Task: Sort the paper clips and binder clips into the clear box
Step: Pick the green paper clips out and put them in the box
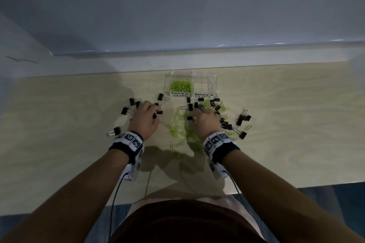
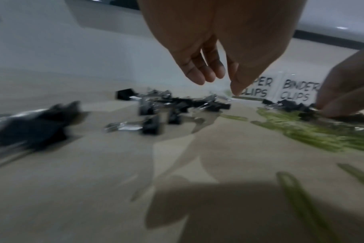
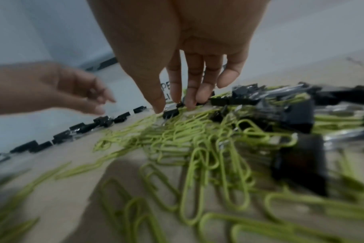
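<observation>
The box (image 1: 191,84) stands at the far edge of the counter (image 1: 276,124), straight ahead of both hands, its long axis running left to right. It has 2 compartments. The left one holds green paper clips (image 1: 181,86) and is labelled "PAPER CLIPS"; the right one, labelled "BINDER CLIPS", looks empty.

Loose paper clips (image 3: 197,148) lie scattered between the hands and just short of the box, mixed on the right with black binder clips (image 1: 242,119). More binder clips (image 1: 126,110) lie well to the left.

The right hand (image 1: 205,122) is nearer the box. Its fingertips (image 3: 189,105) point down into the pile, thumb and fingers closing on a small binder clip (image 3: 170,113); whether it is gripped yet I cannot tell. The left hand (image 1: 144,118) hovers over the left scatter with relaxed, slightly curled fingers, holding nothing in the wrist view.

The next carry is probably short: forward and slightly right, into the binder compartment.
</observation>
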A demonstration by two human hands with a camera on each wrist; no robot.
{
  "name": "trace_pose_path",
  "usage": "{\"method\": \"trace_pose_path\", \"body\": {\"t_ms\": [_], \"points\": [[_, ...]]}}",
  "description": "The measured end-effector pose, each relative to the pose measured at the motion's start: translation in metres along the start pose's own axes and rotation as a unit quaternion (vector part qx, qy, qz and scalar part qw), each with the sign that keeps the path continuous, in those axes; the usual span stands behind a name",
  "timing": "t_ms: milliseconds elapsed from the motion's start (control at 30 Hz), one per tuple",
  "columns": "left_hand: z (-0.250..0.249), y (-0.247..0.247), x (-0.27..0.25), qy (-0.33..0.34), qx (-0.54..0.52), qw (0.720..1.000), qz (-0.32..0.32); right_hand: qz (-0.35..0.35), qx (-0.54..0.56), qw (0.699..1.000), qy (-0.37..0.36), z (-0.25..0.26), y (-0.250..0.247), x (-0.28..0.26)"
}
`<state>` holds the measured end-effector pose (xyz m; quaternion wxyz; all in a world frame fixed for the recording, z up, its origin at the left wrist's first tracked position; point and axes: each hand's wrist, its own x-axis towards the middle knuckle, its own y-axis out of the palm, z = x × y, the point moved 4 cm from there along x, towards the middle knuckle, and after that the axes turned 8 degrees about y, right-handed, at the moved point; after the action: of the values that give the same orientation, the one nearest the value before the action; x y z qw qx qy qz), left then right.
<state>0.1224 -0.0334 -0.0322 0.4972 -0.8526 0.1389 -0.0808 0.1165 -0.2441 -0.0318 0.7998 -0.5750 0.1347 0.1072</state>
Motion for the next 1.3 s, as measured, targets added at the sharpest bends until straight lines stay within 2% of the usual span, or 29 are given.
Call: {"method": "trace_pose_path", "body": {"t_ms": [67, 133, 200, 367, 500, 633, 733, 800, 867, 1000, 1100, 1200, 1233, 1300], "points": [[-0.025, 0.005, 0.017, 0.038, -0.010, 0.999, 0.028, 0.005, -0.024, 1.000, 0.003, 0.007, 0.004, 0.002], [-0.050, 0.016, 0.037, 0.072, -0.010, 0.995, 0.074, 0.005, -0.016, 1.000, -0.002, 0.009, 0.005, 0.004], [-0.069, 0.026, 0.053, 0.102, 0.015, 0.990, 0.092, 0.004, 0.001, 1.000, -0.006, 0.006, 0.004, 0.004], [-0.079, 0.045, 0.073, 0.104, 0.071, 0.983, 0.136, -0.004, 0.031, 0.999, -0.025, -0.005, 0.000, -0.005], [-0.073, 0.045, 0.071, 0.084, 0.043, 0.991, 0.097, -0.005, 0.023, 1.000, -0.018, -0.001, 0.000, -0.007], [-0.047, 0.024, 0.057, 0.022, -0.014, 0.999, 0.026, 0.025, 0.007, 0.999, -0.024, 0.010, 0.004, 0.000], [-0.015, 0.006, 0.042, -0.012, 0.011, 1.000, -0.009, 0.036, 0.005, 0.999, -0.031, 0.014, 0.007, 0.003], [-0.001, -0.001, 0.032, -0.016, 0.049, 0.999, -0.009, 0.026, 0.027, 0.999, -0.033, 0.013, 0.005, 0.003], [0.000, -0.003, 0.025, 0.019, 0.085, 0.996, 0.006, -0.012, 0.073, 0.997, -0.027, 0.005, -0.001, 0.002], [-0.015, 0.014, 0.018, 0.080, 0.071, 0.991, 0.081, -0.093, 0.129, 0.987, 0.028, -0.034, -0.019, -0.002], [-0.021, 0.033, 0.010, 0.049, 0.032, 0.992, 0.116, -0.106, 0.082, 0.990, 0.033, -0.058, -0.024, -0.002], [-0.024, 0.040, 0.000, -0.066, -0.016, 0.994, 0.087, -0.076, 0.056, 0.995, -0.030, -0.055, -0.018, -0.006], [-0.026, 0.041, -0.002, -0.083, -0.039, 0.993, 0.070, -0.060, 0.058, 0.995, -0.056, -0.048, -0.016, -0.007], [-0.032, 0.043, 0.000, -0.061, -0.060, 0.995, 0.052, -0.003, 0.056, 0.994, -0.091, -0.031, -0.008, -0.010]]}}
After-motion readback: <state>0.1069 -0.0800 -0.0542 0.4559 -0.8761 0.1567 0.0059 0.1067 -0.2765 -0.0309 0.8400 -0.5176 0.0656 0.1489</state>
